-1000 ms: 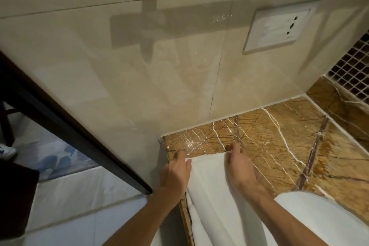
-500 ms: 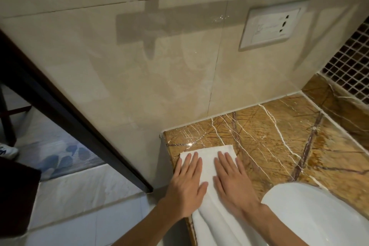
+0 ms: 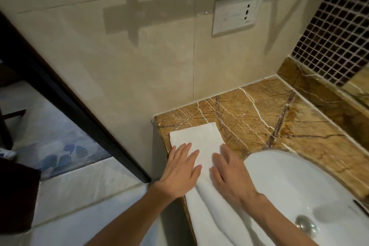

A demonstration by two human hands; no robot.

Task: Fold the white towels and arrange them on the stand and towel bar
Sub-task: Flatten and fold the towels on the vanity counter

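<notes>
A white towel (image 3: 199,138) lies in a long folded strip along the left end of the brown marble counter (image 3: 269,118). Its near part hangs off the counter's front edge toward me. My left hand (image 3: 180,170) lies flat on the towel's left side with straight, spread fingers. My right hand (image 3: 229,173) presses flat on its right side, next to the basin. Neither hand grips the cloth. No stand or towel bar is in view.
A white oval basin (image 3: 295,181) with a metal drain (image 3: 305,223) is set into the counter at the right. A wall socket plate (image 3: 236,14) sits on the beige tiled wall. Dark mosaic tiles (image 3: 335,32) rise at the far right. A dark door frame (image 3: 65,90) runs down the left.
My hands went from pinching the towel's far edge to lying flat on it, then slid back toward me along the strip. The camera view shifted right and down.
</notes>
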